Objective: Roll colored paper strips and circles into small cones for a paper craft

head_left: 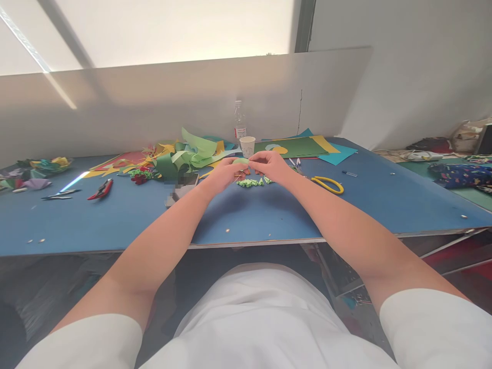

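Observation:
Both hands meet above the middle of the blue table. Between the fingertips is a small piece of light green paper (241, 161). My left hand (224, 174) is closed on its left side, and a thin stick-like bit shows below the fingers. My right hand (270, 165) pinches at the paper's right edge. Beneath them on the table lie several small light green paper pieces (251, 182), with a few orange bits partly hidden behind. Just beyond the hands stands a white paper cup (247, 146).
A clear bottle (239, 123) stands behind the cup. Cut paper scraps (196, 148) pile up left, coloured sheets (303, 147) right. Yellow-handled scissors (328, 185) lie right of my hands; red-handled pliers (101, 189) and tweezers (63, 195) lie left. The blue table's (249, 225) front edge is near me.

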{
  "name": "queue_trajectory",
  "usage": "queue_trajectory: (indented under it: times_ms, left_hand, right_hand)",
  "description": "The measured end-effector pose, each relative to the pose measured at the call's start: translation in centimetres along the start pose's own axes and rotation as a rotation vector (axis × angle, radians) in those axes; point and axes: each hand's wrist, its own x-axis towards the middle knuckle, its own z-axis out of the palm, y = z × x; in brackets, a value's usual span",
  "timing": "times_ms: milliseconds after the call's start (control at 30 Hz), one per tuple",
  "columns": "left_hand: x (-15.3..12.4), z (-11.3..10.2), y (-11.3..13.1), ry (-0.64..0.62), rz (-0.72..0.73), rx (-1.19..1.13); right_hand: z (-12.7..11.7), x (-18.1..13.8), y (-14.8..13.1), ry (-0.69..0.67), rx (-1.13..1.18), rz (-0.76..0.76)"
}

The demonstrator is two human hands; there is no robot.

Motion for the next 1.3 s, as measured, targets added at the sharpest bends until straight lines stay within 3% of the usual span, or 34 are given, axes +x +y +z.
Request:
queue_trajectory:
  times_ms: [233, 533, 800, 1033, 1300]
  left_hand:
    - [-0.23, -0.03, 0.23, -0.05, -0.034, -0.061]
    - [-0.38, 0.02, 0.25, -0.09, -0.053, -0.03]
    - [0.15, -0.04, -0.45, 0.037, 0.025, 0.11]
    - [0.17, -0.27, -0.58, 0.021, 0.07, 0.191]
    - [-0.25, 0.12, -0.02, -0.019, 0.035, 0.052]
  right_hand:
    - [-0.15, 0.01, 0.26, -0.016, 0.015, -0.075]
    - [0.15, -0.04, 0.38, -0.003, -0.018, -0.062]
    - [-0.05, 0.43, 0.65, 0.078, -0.094, -0.029]
    - [0.17, 0.29, 0.64, 0.083, -0.082, -0.014]
    - [-0.09, 0.22, 0.34, 0.018, 0.012, -0.031]
